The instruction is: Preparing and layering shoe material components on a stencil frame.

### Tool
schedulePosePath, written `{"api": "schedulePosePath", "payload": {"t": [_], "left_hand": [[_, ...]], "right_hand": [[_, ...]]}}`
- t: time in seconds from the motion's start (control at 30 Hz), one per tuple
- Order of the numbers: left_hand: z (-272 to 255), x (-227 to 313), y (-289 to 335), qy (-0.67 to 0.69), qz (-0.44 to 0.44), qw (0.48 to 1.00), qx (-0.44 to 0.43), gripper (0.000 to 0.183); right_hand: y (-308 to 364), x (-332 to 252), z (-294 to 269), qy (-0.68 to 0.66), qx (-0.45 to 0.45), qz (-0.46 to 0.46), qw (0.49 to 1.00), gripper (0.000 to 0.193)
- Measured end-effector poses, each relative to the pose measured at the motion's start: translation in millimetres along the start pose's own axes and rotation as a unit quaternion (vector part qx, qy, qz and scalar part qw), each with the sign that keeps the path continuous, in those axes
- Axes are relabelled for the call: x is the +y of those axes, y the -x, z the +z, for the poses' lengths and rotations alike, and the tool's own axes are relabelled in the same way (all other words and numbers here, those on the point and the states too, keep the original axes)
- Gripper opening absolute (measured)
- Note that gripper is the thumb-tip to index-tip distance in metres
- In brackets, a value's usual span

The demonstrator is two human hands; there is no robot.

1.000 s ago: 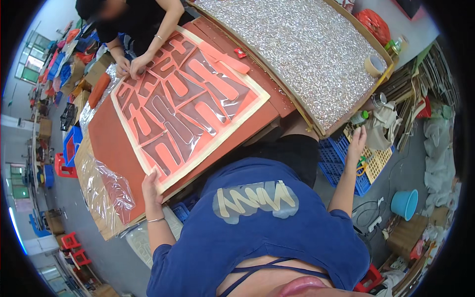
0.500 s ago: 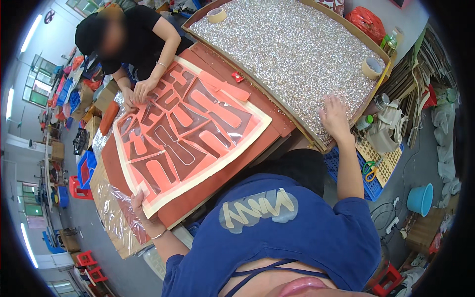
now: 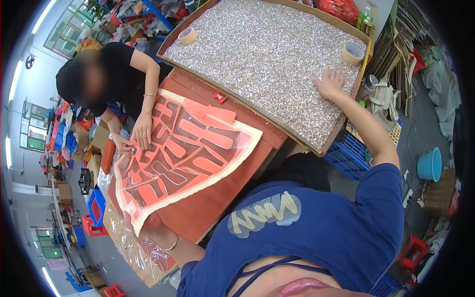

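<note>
Red table (image 3: 208, 218), stencil sheet (image 3: 183, 153) lengthwise corner-to-corner.

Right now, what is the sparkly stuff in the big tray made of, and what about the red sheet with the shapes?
The sparkly stuff under the right hand looks like loose silver glitter flakes or sequins: grainy and glinting. The tray looks like brown cardboard or wood. The red sheet looks like thin glossy film over a cream backing; it shines, and the left hand is at its corner.

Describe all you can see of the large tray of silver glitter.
The large rectangular tray of silver glitter lies flat on the table, its brown rim like cardboard, filled edge to edge with sparkling silver flakes. Two rolls of beige tape rest on it near the far corners. The person's right hand presses flat on the glitter.
</note>
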State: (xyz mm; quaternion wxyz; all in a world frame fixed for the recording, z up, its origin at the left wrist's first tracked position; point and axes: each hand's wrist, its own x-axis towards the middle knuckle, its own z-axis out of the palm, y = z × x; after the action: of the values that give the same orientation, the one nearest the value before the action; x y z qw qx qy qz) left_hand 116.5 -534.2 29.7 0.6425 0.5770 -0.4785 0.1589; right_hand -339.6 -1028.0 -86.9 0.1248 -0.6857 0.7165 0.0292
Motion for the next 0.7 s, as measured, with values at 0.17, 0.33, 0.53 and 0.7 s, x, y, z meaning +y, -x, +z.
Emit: {"api": "schedulePosePath", "payload": {"t": [0.17,0.33,0.53,0.7], "left_hand": [[5.1,14.4,-0.5,0.385,-0.390,0.827,0.121,0.035],[-18.7,1.4,13.2,0.317,-0.431,0.844,0.029,0.044],[-81.2,-8.2,101.0,0.122,-0.568,0.803,0.135,0.050],[-99.4,-30.0,141.2,0.133,-0.660,0.731,0.110,0.057]], "right_hand": [[74.9,-76.9,38.4,-0.121,-0.006,-0.337,0.934,0.067],[58.0,-147.6,50.2,-0.066,0.143,-0.492,0.856,0.050],[-53.3,-123.5,-5.4,0.057,0.132,-0.364,0.920,0.049],[-149.5,-12.2,-51.2,0.032,0.244,-0.010,0.969,0.055]]}}
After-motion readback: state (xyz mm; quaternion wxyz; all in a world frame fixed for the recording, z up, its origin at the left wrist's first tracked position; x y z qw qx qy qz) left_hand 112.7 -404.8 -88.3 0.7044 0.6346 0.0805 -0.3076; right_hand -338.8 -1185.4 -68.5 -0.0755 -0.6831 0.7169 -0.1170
